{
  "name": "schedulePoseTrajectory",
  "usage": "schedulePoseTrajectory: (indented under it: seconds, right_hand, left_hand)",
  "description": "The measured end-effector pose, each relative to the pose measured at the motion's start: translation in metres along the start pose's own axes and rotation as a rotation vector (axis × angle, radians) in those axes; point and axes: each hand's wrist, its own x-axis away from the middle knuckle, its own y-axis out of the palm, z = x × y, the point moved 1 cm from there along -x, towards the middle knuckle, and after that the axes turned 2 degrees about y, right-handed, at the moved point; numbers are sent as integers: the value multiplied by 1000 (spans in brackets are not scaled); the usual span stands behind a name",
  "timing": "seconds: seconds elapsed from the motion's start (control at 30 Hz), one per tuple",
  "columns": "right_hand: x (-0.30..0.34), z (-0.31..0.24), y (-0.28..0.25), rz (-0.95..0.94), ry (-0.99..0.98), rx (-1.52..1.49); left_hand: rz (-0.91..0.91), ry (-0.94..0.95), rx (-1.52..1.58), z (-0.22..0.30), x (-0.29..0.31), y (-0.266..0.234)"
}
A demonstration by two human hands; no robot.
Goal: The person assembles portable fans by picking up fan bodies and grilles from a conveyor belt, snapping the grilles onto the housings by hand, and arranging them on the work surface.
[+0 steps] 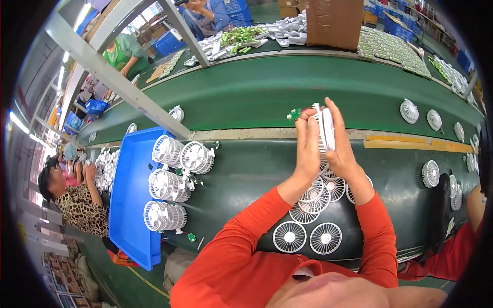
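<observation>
Between my two palms, above the green work surface [246, 205], a white fan head [323, 131] stands on edge. My left hand [308, 146] presses its left side and my right hand [342, 151] its right side, with the fingers of both pointing up. A small green circuit board [294, 114] sticks out beside my left fingertips, with red wire near it. Under my wrists lie several round white fan grilles, partly hidden and overlapping. Two more, a left grille [289, 237] and a right grille [325, 238], lie flat closer to my body.
Stacked fan heads [167, 215] stand at left beside a blue tray [134, 200]. Beyond runs a green conveyor belt [287, 87] carrying fan heads [409, 111]. A grey metal post [118, 77] slants across the left. A co-worker's red sleeve [447, 262] shows at right.
</observation>
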Motion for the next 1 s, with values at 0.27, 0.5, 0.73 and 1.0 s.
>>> schedulePoseTrajectory:
  seconds: [0.27, 0.5, 0.73, 1.0]
  right_hand:
    - [42, 44, 18, 81, 404, -460]
    - [35, 30, 23, 147, 582, -806]
    - [37, 42, 31, 187, 416, -703]
    - [24, 27, 23, 172, 541, -656]
  left_hand:
    - [13, 661, -631, 6, 8, -12]
    - [-33, 726, -698, 17, 10, -16]
    - [88, 595, -569, 12, 8, -11]
    - [23, 644, -643, -8, 0, -19]
